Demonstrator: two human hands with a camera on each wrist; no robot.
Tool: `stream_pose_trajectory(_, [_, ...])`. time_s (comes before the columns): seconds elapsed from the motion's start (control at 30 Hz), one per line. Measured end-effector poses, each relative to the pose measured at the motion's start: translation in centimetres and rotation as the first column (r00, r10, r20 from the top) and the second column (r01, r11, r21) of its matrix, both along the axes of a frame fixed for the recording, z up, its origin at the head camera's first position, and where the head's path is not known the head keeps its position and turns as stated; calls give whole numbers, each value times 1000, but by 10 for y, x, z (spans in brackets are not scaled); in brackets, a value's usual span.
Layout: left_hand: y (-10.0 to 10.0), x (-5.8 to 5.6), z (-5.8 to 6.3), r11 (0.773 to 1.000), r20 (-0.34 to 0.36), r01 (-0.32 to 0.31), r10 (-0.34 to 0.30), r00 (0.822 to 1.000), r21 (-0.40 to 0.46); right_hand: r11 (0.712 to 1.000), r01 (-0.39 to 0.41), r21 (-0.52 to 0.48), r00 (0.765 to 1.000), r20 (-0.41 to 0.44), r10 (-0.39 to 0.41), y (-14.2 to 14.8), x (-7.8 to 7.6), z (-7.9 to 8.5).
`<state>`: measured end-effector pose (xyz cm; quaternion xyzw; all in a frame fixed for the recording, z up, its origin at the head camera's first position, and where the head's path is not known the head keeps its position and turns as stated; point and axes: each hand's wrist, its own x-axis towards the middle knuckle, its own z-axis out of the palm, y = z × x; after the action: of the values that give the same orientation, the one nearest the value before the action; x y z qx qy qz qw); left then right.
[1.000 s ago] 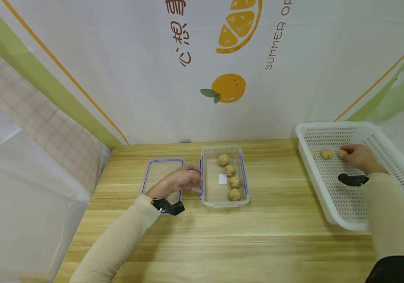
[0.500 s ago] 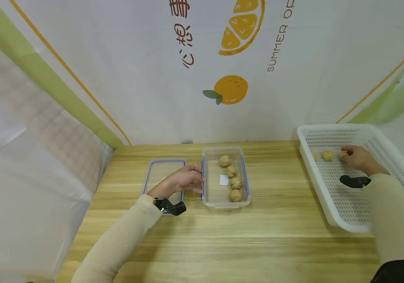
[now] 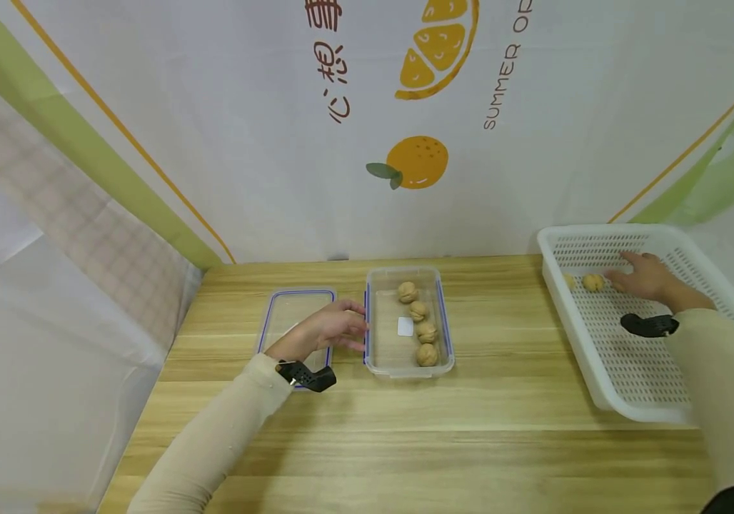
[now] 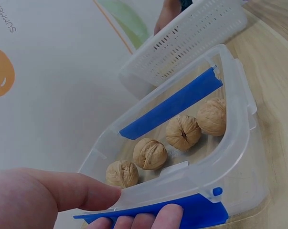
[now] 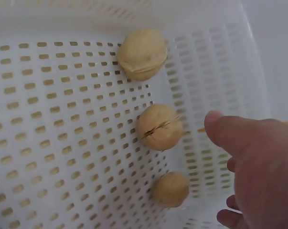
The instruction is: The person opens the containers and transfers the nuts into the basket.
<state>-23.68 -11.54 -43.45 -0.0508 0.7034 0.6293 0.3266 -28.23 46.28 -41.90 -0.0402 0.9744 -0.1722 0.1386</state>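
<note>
My left hand rests beside the clear plastic food container. Its relaxed fingers touch the blue strip on the container's near-hand side, while the thumb reaches the rim in the left wrist view. Several walnuts lie in a row inside the container. Over in the white perforated basket, my right hand is spread and holds nothing. Three walnuts line the basket floor near its wall, and the middle walnut is just left of my thumb in the right wrist view.
A clear lid with a blue seal lies left of the container, partly under my left forearm. The wooden table ends at a printed white curtain behind. The basket's raised walls surround my right hand.
My right hand's fingers have come off a walnut in the basket and spread, and the hand has shifted slightly. My left hand stays at the container.
</note>
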Motion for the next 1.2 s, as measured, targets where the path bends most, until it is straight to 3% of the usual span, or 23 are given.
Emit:
stream_pose_trajectory(0.4, [1,0,1,1000,-5,3,-3,1000,-6,998,-37,54,999,-8,37,-12,8,23])
stream_pose_trajectory(0.97, [0,1,4,1000,-2,6,-6,1000,-3,996,-71,61,992,-100,77,-36,26,46])
stream_pose_trajectory(1.2, [-1,1,2,1000,1,12,-12,1000,1,990,-128,64,980,-149,136,-57,31,56])
